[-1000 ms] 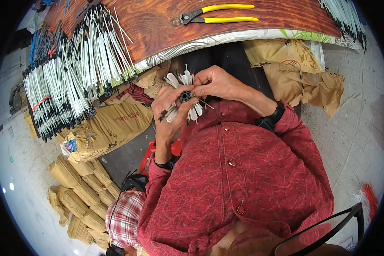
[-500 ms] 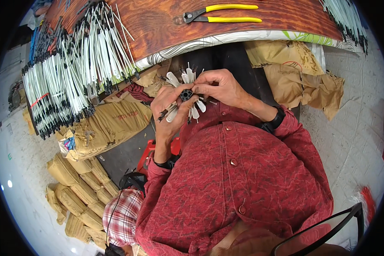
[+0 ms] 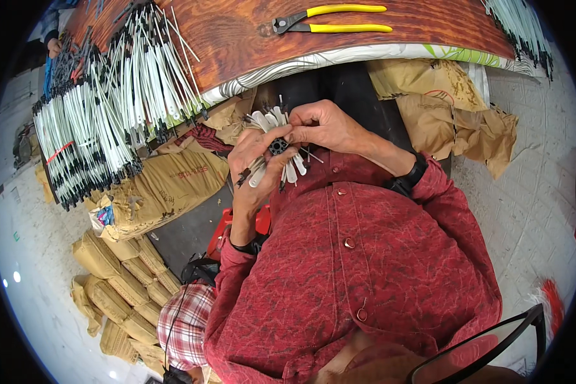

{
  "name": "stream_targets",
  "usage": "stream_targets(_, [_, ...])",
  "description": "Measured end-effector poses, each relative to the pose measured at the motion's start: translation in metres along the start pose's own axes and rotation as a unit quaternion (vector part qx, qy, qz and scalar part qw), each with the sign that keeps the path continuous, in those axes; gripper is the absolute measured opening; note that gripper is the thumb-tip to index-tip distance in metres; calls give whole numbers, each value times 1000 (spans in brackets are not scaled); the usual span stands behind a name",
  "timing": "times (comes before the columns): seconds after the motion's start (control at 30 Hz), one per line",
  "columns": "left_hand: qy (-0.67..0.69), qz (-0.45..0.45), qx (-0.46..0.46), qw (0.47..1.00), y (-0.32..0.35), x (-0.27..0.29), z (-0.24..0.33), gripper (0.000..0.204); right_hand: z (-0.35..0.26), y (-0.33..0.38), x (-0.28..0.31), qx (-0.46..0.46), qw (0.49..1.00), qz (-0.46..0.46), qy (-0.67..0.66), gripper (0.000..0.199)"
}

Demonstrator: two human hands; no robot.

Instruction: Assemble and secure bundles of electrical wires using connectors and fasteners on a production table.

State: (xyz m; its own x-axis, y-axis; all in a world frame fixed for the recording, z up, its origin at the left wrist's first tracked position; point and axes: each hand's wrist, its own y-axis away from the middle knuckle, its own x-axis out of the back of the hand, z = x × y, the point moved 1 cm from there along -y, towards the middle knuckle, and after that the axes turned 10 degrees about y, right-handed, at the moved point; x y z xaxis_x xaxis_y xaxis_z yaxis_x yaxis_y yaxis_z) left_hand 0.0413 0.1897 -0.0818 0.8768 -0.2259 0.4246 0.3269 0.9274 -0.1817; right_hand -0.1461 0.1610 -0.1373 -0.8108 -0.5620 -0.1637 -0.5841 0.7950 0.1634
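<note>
A reddish wooden surface (image 3: 237,32) bends across the top of the head view, over a pale tiled floor. Just below its edge, the left hand (image 3: 256,169) is closed around a small black hub with white sleeved pieces fanning out (image 3: 276,148), and the right hand (image 3: 320,125) pinches one piece at the hub's upper side. Yellow-handled pliers (image 3: 339,19) lie on the surface above the hub. Bundles of white tubes with black tips (image 3: 102,121) hang off the surface to the hub's left, above brown sacks (image 3: 160,185)
</note>
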Motion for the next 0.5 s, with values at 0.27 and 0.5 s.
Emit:
stream_targets(0.27, [13,-27,22,999,-6,9,4,41,-3,5,-4,44,994,72,73,18])
stream_targets(0.5, [40,-84,-4,996,-8,23,-2,42,-2,6,-4,65,990,80,97,20])
